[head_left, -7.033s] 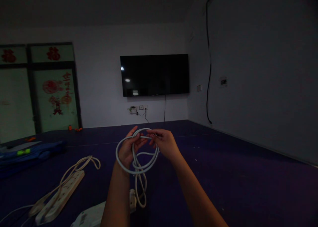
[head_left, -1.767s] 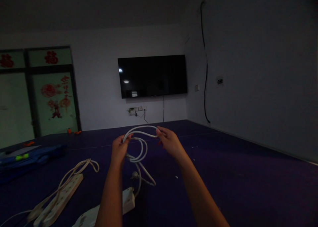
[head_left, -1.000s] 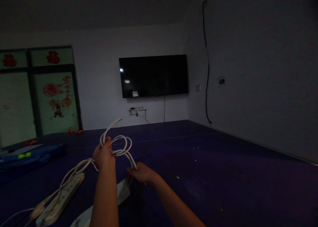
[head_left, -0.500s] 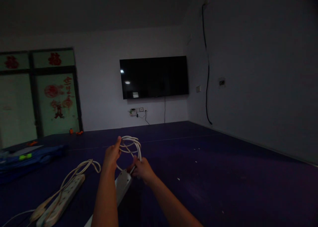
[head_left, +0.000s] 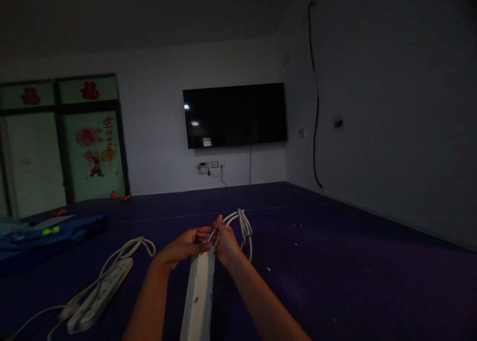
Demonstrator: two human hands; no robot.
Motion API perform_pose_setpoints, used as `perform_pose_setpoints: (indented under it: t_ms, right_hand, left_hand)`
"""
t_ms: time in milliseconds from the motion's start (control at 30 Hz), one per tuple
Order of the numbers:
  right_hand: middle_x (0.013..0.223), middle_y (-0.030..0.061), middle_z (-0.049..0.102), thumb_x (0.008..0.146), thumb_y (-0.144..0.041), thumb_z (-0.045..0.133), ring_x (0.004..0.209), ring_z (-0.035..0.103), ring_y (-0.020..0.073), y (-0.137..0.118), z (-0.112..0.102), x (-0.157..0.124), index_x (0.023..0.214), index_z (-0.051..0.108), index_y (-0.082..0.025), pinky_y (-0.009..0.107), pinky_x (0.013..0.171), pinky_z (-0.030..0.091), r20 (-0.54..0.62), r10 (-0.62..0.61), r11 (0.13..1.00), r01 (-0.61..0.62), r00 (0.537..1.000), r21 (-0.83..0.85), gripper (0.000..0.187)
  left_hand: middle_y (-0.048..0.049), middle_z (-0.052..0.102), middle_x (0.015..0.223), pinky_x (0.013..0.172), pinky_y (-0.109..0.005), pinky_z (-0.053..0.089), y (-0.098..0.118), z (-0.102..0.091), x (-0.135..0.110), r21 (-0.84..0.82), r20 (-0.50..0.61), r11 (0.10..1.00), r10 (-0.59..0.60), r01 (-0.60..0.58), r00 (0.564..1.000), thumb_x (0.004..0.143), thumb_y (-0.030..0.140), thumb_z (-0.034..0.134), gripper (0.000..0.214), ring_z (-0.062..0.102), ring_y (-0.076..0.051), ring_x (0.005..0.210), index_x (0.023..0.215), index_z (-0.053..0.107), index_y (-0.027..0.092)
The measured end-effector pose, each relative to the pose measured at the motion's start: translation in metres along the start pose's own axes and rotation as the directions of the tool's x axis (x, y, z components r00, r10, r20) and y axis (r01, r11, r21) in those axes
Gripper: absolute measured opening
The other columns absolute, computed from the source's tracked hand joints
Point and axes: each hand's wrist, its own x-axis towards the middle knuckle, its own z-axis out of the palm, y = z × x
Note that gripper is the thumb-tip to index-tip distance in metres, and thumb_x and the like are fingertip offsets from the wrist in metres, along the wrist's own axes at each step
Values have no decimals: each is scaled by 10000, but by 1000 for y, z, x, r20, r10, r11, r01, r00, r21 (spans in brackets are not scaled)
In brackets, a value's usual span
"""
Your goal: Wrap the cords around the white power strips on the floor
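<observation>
A long white power strip (head_left: 199, 286) stretches away from me, its far end between my hands. My left hand (head_left: 182, 249) closes on that end, thumb over the strip and fingers behind it, where the cord comes out. My right hand (head_left: 227, 244) is wrapped round the strip's white cord (head_left: 246, 229), with the thumb pointing up. Bunched loops of this cord stick out beyond the right hand and droop to the right. Part of the grip is hidden behind the fingers.
On the left, a second white power strip (head_left: 106, 294) lies on the dark blue surface (head_left: 335, 276) with its cord (head_left: 130, 246) looped over it. Blue cloth (head_left: 70, 231) is at the far left. A television (head_left: 234, 116) hangs on the far wall; a black cable (head_left: 316, 132) dangles at right.
The cord loops have passed from my left hand to my right and swung rightward. My left hand has come down to the strip's end, and the strip has shifted right.
</observation>
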Motion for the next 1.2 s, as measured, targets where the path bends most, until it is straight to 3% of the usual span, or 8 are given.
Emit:
perform_pose_setpoints:
  t_ms: [100, 267, 467, 567, 633, 733, 967, 1200]
  right_hand:
    - [560, 51, 648, 838, -576, 463, 541, 657, 181, -4, 2, -3, 613, 400, -193, 301, 576, 528, -74, 15, 988, -4, 997, 157, 448]
    - [560, 55, 653, 877, -532, 423, 522, 651, 174, -4, 8, -6, 595, 426, -177, 318, 602, 527, 10, 14, 980, -16, 1000, 199, 453]
    - [612, 55, 661, 783, -591, 540, 617, 660, 182, -3, 8, -5, 648, 507, -162, 326, 676, 513, 55, -13, 981, 2, 998, 194, 451]
    - [674, 64, 674, 759, -603, 563, 669, 663, 175, -6, 6, -7, 806, 576, -136, 290, 651, 497, 96, 51, 998, -55, 994, 39, 469]
    - [705, 76, 683, 769, -605, 547, 646, 659, 169, -9, 5, -11, 875, 585, -122, 287, 625, 491, 148, 146, 986, -131, 978, -103, 496]
    - [703, 86, 689, 785, -595, 531, 596, 649, 157, -13, 6, -15, 900, 603, -104, 283, 608, 484, 229, 243, 940, -170, 943, -295, 510]
    - [667, 59, 675, 867, -501, 466, 524, 611, 107, -9, 6, -11, 885, 629, -106, 212, 543, 441, 162, 193, 828, -72, 968, -557, 427]
    - [626, 48, 660, 900, -393, 454, 451, 556, 81, 7, -17, 6, 843, 632, -105, 184, 488, 392, 59, 172, 675, -74, 983, -734, 344]
  left_hand:
    - [-87, 683, 921, 765, -340, 450, -25, -2, -7, -206, -25, 978, -19, 13, 1000, 511, 581, 749, 693, 636, -220, 792, 1063, 579, 197]
    - [-129, 693, 854, 689, -367, 470, -57, -1, -22, -270, 54, 957, -95, 106, 994, 546, 501, 747, 548, 648, -252, 727, 931, 595, 143]
    - [-35, 639, 551, 548, -279, 465, -40, 1, -19, -301, -302, 943, -236, 143, 924, 541, 297, 705, 290, 604, -184, 504, 759, 607, 134]
    - [-29, 606, 487, 447, -256, 435, -18, -15, -20, -306, -358, 940, -258, 148, 897, 567, 333, 661, 227, 548, -156, 405, 660, 599, 135]
    - [-18, 569, 437, 388, -257, 409, -4, -31, -26, -280, -435, 938, -316, 207, 843, 571, 396, 647, 266, 503, -148, 349, 611, 587, 139]
    - [-7, 576, 454, 386, -247, 413, 11, -55, -39, -219, -559, 964, -253, 153, 790, 544, 383, 678, 286, 512, -143, 364, 667, 603, 136]
    - [22, 554, 445, 388, -266, 424, 22, -70, -52, -170, -742, 985, -153, 37, 653, 556, 416, 660, 298, 515, -156, 370, 704, 572, 173]
    - [-31, 561, 425, 382, -296, 438, -2, -75, -42, -149, -645, 941, -325, 303, 691, 542, 481, 634, 329, 523, -184, 360, 581, 567, 161]
